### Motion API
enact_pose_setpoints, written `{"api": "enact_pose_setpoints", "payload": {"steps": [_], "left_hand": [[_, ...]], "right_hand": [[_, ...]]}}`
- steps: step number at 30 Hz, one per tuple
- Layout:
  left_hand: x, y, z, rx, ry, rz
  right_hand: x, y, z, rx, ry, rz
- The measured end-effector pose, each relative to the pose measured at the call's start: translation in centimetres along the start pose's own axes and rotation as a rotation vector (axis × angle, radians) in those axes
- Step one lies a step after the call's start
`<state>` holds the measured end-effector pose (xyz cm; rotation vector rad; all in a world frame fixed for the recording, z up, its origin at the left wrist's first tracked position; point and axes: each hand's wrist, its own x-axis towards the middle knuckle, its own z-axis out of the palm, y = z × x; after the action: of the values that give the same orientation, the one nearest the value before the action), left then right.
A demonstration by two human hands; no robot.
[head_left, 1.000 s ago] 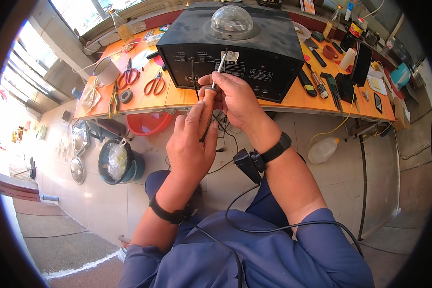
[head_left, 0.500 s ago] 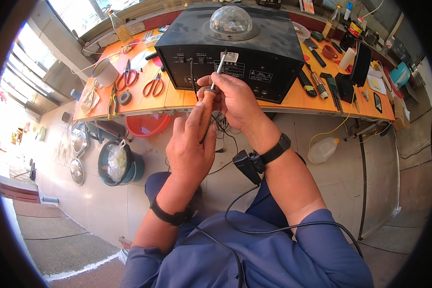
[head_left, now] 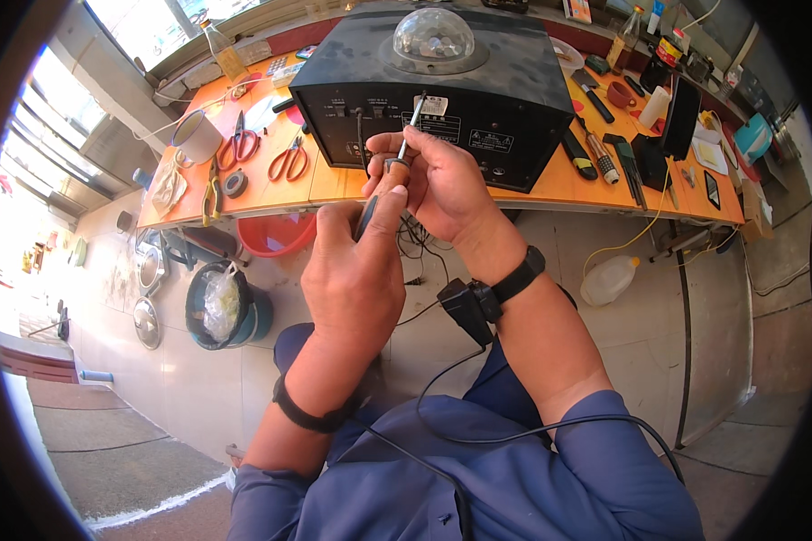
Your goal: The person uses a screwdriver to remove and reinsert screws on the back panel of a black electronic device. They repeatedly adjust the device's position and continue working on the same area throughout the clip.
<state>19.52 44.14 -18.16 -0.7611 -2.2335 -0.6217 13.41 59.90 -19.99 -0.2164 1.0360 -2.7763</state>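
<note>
Left grip (head_left: pixel 352 270) is clasping the handle of a screwdriver (head_left: pixel 392 178), which is slanting upward near the counter (head_left: pixel 334 187); right grip (head_left: pixel 448 185) is pinching its shaft. Beyond, a domed black box (head_left: pixel 492 101) is facing the tip; whether they are touching, I cannot tell. The tool is probably handling as light and stiff, the thick handle offering a surer hold than the smooth metal shaft.

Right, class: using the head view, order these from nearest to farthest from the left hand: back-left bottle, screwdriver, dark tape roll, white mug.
1. Screwdriver: in the left hand.
2. Dark tape roll: left, near the table's front edge.
3. White mug: farther left and back.
4. Bottle: back left, beyond the mug.
</note>
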Motion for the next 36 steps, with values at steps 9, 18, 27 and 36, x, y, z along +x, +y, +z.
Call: {"api": "enact_pose_setpoints", "payload": {"steps": [9, 18, 27, 36], "left_hand": [[0.7, 1.5, -0.7, -0.131, -0.114, -0.059], [0.7, 1.6, -0.6, -0.189, -0.187, -0.136], [1.1, 1.5, -0.5, -0.584, -0.153, -0.345], [1.6, 2.0, -1.7, -1.231, -0.282, -0.936]], "right_hand": [[-0.1, -0.2, -0.5, 0.034, -0.016, -0.003], [-0.3, -0.2, -0.2, 0.005, 0.059, -0.033], [-0.2, 0.3, 0.1, -0.002, 0.088, -0.064], [-0.3, 0.4, 0.1, -0.035, 0.115, -0.085]]}}
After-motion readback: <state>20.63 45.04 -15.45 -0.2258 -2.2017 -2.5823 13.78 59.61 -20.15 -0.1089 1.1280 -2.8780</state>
